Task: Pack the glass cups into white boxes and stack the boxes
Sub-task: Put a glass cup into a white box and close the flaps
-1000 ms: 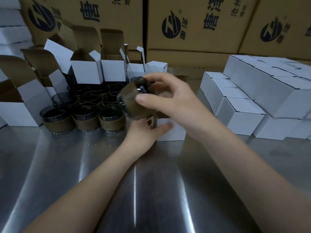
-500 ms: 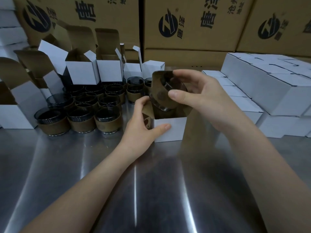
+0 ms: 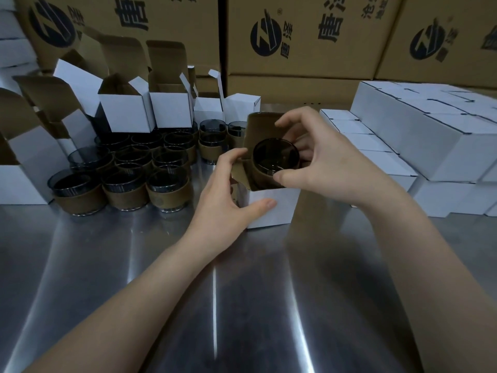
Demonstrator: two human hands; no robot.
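Right hand (image 3: 320,160) is gripping a glass cup (image 3: 274,162) inside an open white box (image 3: 271,208); left hand (image 3: 228,189) is gripping the box's side.

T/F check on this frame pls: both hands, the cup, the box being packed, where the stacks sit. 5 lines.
1. The right hand holds a glass cup partly inside the open white box. True.
2. The left hand is clear of that box. False: it grips the box's left front corner.
3. The closed white boxes are stacked on the person's left. False: they are on the right; open boxes stand on the left.
4. The unpacked cups stand upright in a cluster left of the box being packed. True.
5. The lid of the box being packed is shut. False: it stands up behind the cup.
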